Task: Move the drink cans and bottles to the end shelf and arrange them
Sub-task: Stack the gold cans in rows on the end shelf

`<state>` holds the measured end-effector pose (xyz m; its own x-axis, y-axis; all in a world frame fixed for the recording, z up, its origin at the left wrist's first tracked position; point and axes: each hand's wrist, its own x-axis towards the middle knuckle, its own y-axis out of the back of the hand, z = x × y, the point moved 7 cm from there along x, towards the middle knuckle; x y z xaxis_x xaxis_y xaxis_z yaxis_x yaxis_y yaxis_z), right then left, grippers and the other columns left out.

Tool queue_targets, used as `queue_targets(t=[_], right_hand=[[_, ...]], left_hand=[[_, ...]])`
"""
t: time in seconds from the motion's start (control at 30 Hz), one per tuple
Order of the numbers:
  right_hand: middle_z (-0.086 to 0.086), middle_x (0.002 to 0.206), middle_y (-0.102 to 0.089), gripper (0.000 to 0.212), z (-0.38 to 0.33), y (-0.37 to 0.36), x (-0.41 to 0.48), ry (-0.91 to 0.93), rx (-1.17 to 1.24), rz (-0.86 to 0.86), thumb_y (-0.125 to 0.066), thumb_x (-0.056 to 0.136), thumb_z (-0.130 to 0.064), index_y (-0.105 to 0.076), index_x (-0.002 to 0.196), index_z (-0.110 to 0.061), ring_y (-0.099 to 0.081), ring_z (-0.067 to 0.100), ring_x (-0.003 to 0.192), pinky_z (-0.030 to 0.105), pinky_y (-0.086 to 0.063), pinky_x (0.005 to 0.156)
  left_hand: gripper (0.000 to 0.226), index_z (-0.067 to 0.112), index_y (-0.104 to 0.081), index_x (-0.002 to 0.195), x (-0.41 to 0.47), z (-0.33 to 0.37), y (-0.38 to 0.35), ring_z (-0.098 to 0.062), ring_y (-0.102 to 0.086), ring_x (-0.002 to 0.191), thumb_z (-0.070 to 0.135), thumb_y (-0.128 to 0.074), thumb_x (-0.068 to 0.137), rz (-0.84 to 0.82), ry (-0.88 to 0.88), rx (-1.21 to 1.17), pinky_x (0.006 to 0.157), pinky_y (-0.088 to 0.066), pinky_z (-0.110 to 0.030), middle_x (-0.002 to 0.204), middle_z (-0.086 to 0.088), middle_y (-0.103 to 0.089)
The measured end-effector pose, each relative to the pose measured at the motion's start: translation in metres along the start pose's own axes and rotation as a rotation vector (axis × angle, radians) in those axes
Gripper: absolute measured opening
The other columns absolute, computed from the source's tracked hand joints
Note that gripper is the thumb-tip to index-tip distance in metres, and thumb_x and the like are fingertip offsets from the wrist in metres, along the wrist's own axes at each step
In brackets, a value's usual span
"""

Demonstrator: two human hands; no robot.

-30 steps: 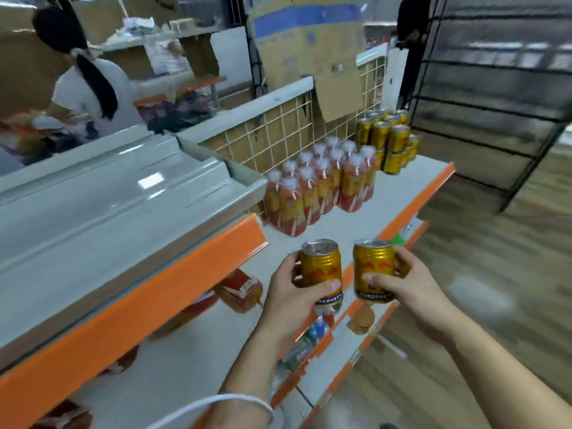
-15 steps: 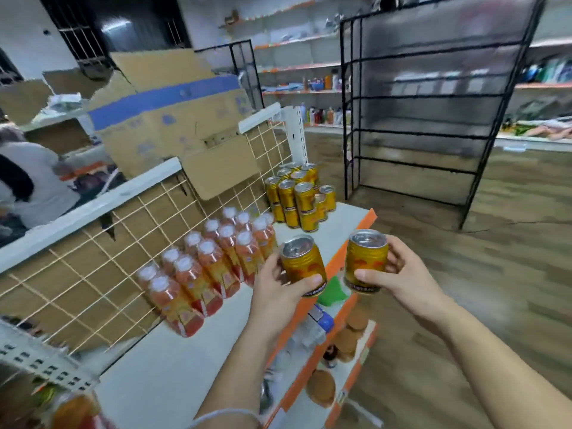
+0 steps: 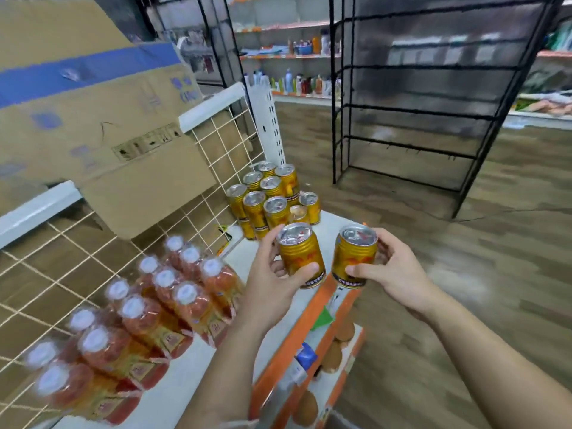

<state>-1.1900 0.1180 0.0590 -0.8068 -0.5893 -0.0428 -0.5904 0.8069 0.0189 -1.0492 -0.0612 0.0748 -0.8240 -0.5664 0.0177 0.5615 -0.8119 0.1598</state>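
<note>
two gold cans (image 3: 301,258) held (one per hand (image 3: 272,274)).

The bottles (image 3: 139,311) at lower left are smeared by blur, their labels unreadable, and the nearest are cut off by the bottom edge. Print on the left can (image 3: 300,255) and right can (image 3: 354,257) is too small to read; the left hand (image 3: 272,283) and right hand (image 3: 393,274) cover their far sides. The lower tier of the stacked cans (image 3: 269,196) is mostly hidden. The cardboard box (image 3: 93,103) runs off the upper left. Goods on the far shelves (image 3: 297,78) at top centre are too small to name, as are the brown round items (image 3: 332,357) under the orange shelf edge (image 3: 297,335)
</note>
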Motion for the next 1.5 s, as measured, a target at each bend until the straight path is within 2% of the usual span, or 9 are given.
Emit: queue_targets(t=[0.13,0.3,0.4,0.6,0.73,0.9,1.2,1.37,1.5], right_hand=[[-0.008,0.091,-0.077,0.057,-0.019,0.017,0.060,-0.001,-0.072,0.002,-0.082,0.068,0.016,-0.063,0.114,-0.012,-0.071,0.006,0.087,0.019,-0.055,0.078],[-0.003,0.094,-0.075,0.057,-0.045,0.026,0.139,0.047,-0.091,-0.038,-0.082,0.067,0.018,-0.063,0.114,-0.009,-0.070,0.009,0.089,0.021,-0.057,0.082],[0.000,0.100,-0.075,0.058,-0.047,0.019,0.195,0.072,-0.096,-0.127,-0.084,0.067,0.016,-0.063,0.113,-0.012,-0.070,0.014,0.094,0.025,-0.056,0.083],[-0.002,0.106,-0.075,0.062,-0.022,-0.006,0.298,0.073,-0.117,-0.416,-0.086,0.067,0.013,-0.061,0.117,-0.014,-0.071,0.010,0.097,0.018,-0.055,0.078],[-0.002,0.109,-0.076,0.066,0.004,-0.014,0.344,0.053,-0.164,-0.587,-0.091,0.063,0.006,-0.064,0.117,-0.018,-0.071,0.014,0.104,0.025,-0.055,0.087],[-0.007,0.104,-0.076,0.060,0.012,-0.028,0.366,0.045,-0.191,-0.745,-0.089,0.065,0.003,-0.062,0.112,-0.023,-0.072,0.006,0.095,0.020,-0.054,0.082],[-0.004,0.112,-0.075,0.065,0.040,-0.040,0.375,0.002,-0.197,-0.892,-0.089,0.056,-0.011,-0.065,0.114,-0.030,-0.070,0.017,0.109,0.049,-0.053,0.102],[-0.007,0.114,-0.074,0.068,0.055,-0.045,0.379,-0.016,-0.202,-0.902,-0.092,0.056,-0.018,-0.063,0.116,-0.033,-0.068,0.013,0.111,0.046,-0.054,0.101],[-0.011,0.115,-0.073,0.063,0.055,-0.048,0.380,-0.006,-0.237,-0.912,-0.093,0.067,-0.011,-0.062,0.118,-0.031,-0.065,0.012,0.113,0.038,-0.055,0.098]], left_hand=[[0.074,0.055,-0.055,0.116,0.066,0.009,-0.010,-0.008,-0.068,0.106,0.011,-0.091,0.068,0.015,-0.057,0.057,0.089,-0.052,-0.025,0.120,0.014,-0.071],[0.070,0.042,-0.054,0.120,0.131,0.040,-0.011,-0.001,-0.065,0.105,0.015,-0.091,0.067,0.072,-0.114,0.188,0.079,-0.049,-0.009,0.116,0.012,-0.069],[0.070,0.042,-0.054,0.121,0.167,0.045,-0.009,-0.002,-0.066,0.102,0.022,-0.088,0.063,0.132,-0.127,0.291,0.085,-0.052,-0.022,0.114,0.013,-0.069],[0.072,0.048,-0.051,0.120,0.206,0.034,-0.013,0.000,-0.065,0.100,0.040,-0.079,0.054,0.339,0.024,0.514,0.082,-0.052,-0.024,0.108,0.022,-0.068],[0.082,0.050,-0.051,0.136,0.219,0.032,-0.026,-0.008,-0.058,0.118,0.052,-0.082,0.060,0.437,0.102,0.797,0.100,-0.046,-0.034,0.124,0.023,-0.064],[0.069,0.044,-0.062,0.123,0.222,0.018,-0.040,-0.017,-0.045,0.110,0.060,-0.085,0.059,0.556,0.175,1.016,0.101,-0.026,-0.033,0.095,0.027,-0.044],[0.065,0.045,-0.060,0.127,0.220,-0.005,-0.052,-0.009,-0.042,0.115,0.054,-0.085,0.067,0.654,0.312,1.101,0.101,-0.020,-0.030,0.090,0.030,-0.039],[0.067,0.043,-0.058,0.129,0.217,-0.014,-0.056,-0.017,-0.041,0.120,0.057,-0.084,0.068,0.684,0.395,1.118,0.102,-0.031,-0.036,0.115,0.015,-0.061],[0.068,0.039,-0.063,0.132,0.216,-0.013,-0.053,-0.022,-0.042,0.124,0.053,-0.085,0.070,0.736,0.387,1.196,0.105,-0.038,-0.038,0.130,0.012,-0.059]])
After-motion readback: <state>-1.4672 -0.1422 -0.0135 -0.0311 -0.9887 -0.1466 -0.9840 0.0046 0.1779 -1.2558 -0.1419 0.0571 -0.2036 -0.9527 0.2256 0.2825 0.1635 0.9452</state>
